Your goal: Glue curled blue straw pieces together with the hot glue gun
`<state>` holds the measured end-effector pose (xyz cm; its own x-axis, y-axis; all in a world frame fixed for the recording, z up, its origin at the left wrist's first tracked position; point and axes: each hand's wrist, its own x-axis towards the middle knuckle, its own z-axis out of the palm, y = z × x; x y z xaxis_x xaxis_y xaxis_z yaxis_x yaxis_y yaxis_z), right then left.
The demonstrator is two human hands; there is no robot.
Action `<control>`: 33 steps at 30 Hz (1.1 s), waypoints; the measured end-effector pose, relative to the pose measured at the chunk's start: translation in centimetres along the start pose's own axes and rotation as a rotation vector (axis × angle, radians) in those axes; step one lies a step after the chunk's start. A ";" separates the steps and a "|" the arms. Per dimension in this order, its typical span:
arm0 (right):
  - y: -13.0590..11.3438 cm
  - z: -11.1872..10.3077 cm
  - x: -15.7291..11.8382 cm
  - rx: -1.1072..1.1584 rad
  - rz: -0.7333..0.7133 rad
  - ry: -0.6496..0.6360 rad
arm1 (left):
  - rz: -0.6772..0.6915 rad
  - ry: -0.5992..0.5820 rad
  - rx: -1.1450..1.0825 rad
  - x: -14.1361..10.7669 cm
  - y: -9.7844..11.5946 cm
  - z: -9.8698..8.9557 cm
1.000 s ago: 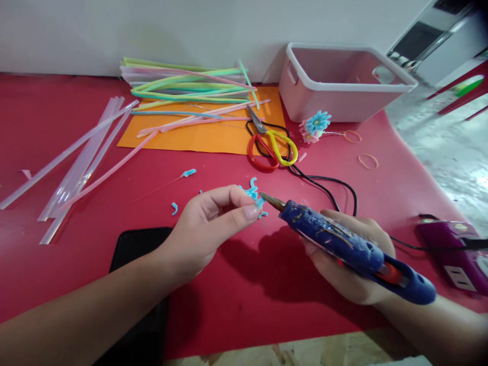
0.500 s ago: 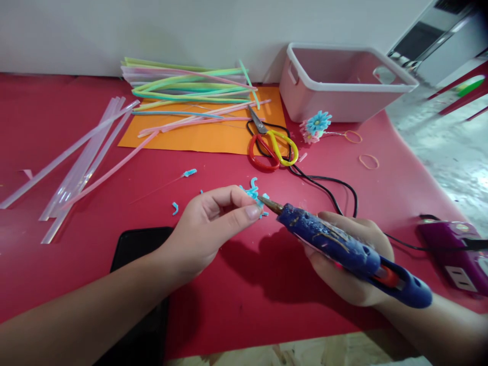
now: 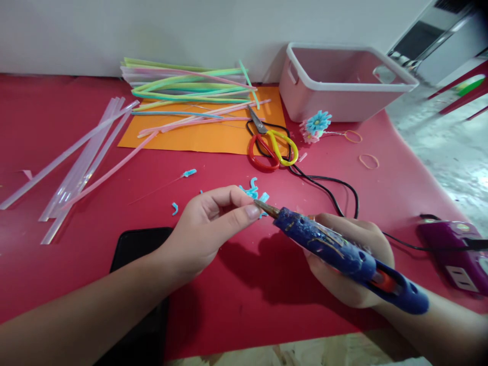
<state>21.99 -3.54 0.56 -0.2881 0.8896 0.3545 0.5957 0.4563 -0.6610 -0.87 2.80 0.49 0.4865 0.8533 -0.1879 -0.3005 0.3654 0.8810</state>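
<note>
My left hand is closed in a pinch, thumb against forefinger, on a small light-blue pipe-cleaner piece mostly hidden by the fingertips. Just behind them lie several short blue pipe-cleaner pieces on the red table. My right hand is wrapped round a blue hot glue gun, whose worn surface carries glue strings. The gun's metal nozzle points left, right at the left fingertips. A thin wire with a blue fuzzy tip lies farther left, beside a loose curled blue piece.
Red-and-yellow-handled scissors rest partly on an orange sheet with pipe cleaners. Clear glue sticks lie left. A pink bin, flowers, black cord, purple power strip and black phone-like slab surround the hands.
The glue gun has shifted slightly left, bringing its nozzle closer to the left thumb and fingertip. My left hand has hardly moved and keeps its pinch.
</note>
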 end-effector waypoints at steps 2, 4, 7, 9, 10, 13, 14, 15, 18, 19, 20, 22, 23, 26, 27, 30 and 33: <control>0.0 0.0 0.0 -0.013 0.003 0.007 | 0.002 0.000 -0.003 0.0 0.0 0.1; -0.1 -0.1 0.1 -0.026 0.010 0.019 | 0.009 0.003 -0.012 0.1 0.0 0.2; -0.2 -0.4 0.1 -0.026 0.034 0.051 | 0.038 0.013 -0.025 0.1 0.0 0.4; -0.4 -0.5 0.2 -0.013 0.065 0.072 | 0.053 0.019 -0.015 0.2 0.0 0.5; -0.4 -0.5 0.2 0.004 0.082 0.078 | 0.060 0.025 -0.004 0.3 0.0 0.5; -0.6 -0.7 0.2 0.125 0.115 0.031 | 0.084 0.053 0.038 0.4 -0.1 0.5; -0.7 -0.7 0.1 0.165 0.118 0.013 | 0.089 0.065 0.057 0.4 -0.1 0.5; -0.7 -0.7 0.1 0.193 0.119 -0.004 | 0.092 0.075 0.078 0.4 -0.1 0.5; -0.4 -0.7 -0.1 0.240 0.127 -0.040 | 0.093 0.080 0.144 0.3 0.1 0.6; -0.3 -0.7 -0.2 0.252 0.142 -0.048 | 0.093 0.076 0.160 0.3 0.2 0.6; -0.2 -0.7 -0.2 0.262 0.164 -0.050 | 0.095 0.072 0.168 0.3 0.2 0.7; 0.1 -0.6 -0.2 0.281 0.205 -0.052 | 0.097 0.068 0.170 0.3 0.4 0.8; 0.2 -0.6 -0.2 0.287 0.213 -0.051 | 0.097 0.071 0.165 0.3 0.4 0.9; 0.3 -0.6 -0.2 0.301 0.196 -0.064 | 0.090 0.078 0.140 0.3 0.4 0.9; 0.3 -0.5 -0.2 0.301 0.191 -0.068 | 0.089 0.077 0.131 0.3 0.4 0.8; 0.2 -0.6 -0.3 0.281 0.202 -0.066 | 0.093 0.069 0.109 0.2 0.2 0.7; 0.0 -0.6 -0.3 0.237 0.186 -0.049 | 0.084 0.073 0.108 0.2 0.1 0.7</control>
<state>22.52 -3.80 0.92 -0.2294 0.9556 0.1847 0.4520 0.2727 -0.8493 -0.26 2.75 0.84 0.4009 0.9055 -0.1389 -0.2463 0.2526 0.9357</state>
